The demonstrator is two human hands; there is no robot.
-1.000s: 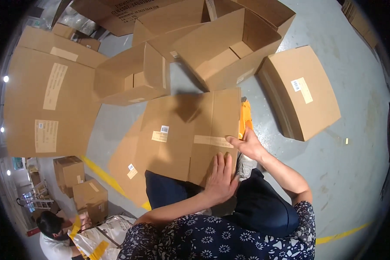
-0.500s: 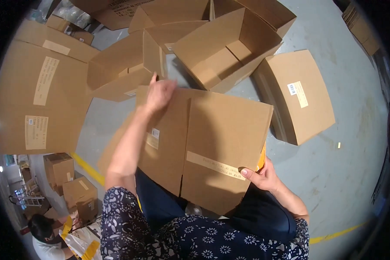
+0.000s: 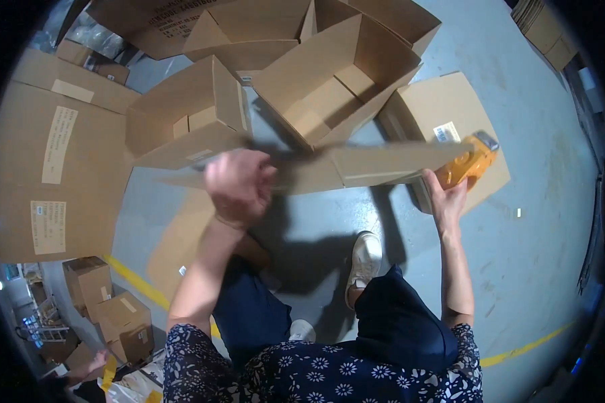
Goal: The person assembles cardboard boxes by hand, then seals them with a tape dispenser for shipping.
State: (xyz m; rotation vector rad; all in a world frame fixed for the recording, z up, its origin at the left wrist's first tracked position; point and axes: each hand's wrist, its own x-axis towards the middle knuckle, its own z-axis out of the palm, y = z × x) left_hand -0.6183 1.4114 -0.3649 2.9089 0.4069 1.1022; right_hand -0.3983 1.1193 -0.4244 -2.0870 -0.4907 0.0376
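Head view: clock directions are read from the centre, with twelve at the top edge.
Cardboard: a flattened piece (image 3: pixel 376 163) is raised off the floor and seen almost edge-on, stretching from ten o'clock across to two, with a crease near its middle.
Left hand: at nine to ten o'clock, curled and blurred (image 3: pixel 240 185) in front of the cardboard's left part; whether the fingers are clamped on it, one cannot tell.
Right hand: at three o'clock (image 3: pixel 450 201), fingers wrapped round the orange tool (image 3: pixel 469 161), thumb close against the cardboard's right end.
Handling: the cardboard is probably light for its breadth, stiff across each panel but ready to bend at the crease; its dry face should not be slippery, though corners may crush and a broad panel may swing.
Where to hold: opposite edges, well apart and either side of the crease, would likely keep it level; the tool leaves the right hand less room for a firm pinch.
Boxes: a closed box (image 3: pixel 433 101) sits at one to two o'clock, behind the tool; a large open box (image 3: pixel 309 74) at twelve, a smaller open box (image 3: pixel 212 140) at ten.
Floor: another flat sheet (image 3: pixel 175 248) lies at eight o'clock; a pale shoe (image 3: pixel 364 258) stands between four and five.
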